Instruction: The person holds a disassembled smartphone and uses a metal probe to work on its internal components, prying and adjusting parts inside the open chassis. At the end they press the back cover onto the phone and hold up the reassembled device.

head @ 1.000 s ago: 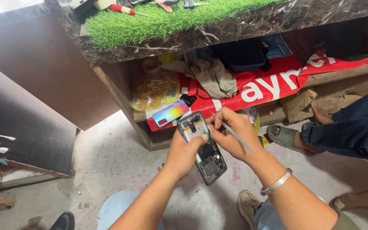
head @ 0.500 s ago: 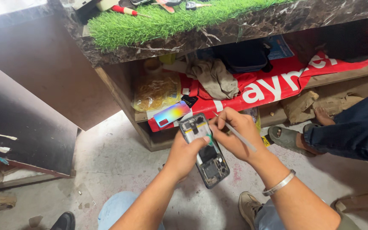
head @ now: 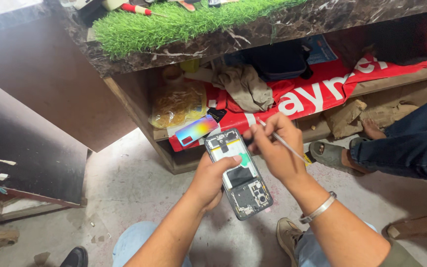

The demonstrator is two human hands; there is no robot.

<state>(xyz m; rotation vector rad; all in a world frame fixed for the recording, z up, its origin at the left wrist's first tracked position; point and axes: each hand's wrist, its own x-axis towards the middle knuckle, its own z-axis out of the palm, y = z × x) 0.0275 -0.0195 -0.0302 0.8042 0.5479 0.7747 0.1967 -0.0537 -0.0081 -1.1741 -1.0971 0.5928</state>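
Observation:
My left hand grips an opened smartphone with its back cover off, circuit boards and battery area showing. My thumb lies across the middle of it beside a green tab. My right hand holds a thin metal tool like a pen; the tool's tip is hidden behind my fingers at the phone's upper end. A silver bangle circles my right wrist. An iridescent phone back cover lies on the low shelf just beyond the phone.
A marble counter topped with artificial grass and small tools overhangs a shelf holding a red banner, a crumpled cloth and a plastic bag. Another person's leg and sandalled foot sit at right. Concrete floor below.
Both hands and the phone have drifted slightly right and down in view; the right hand keeps working the tool at the phone's top end.

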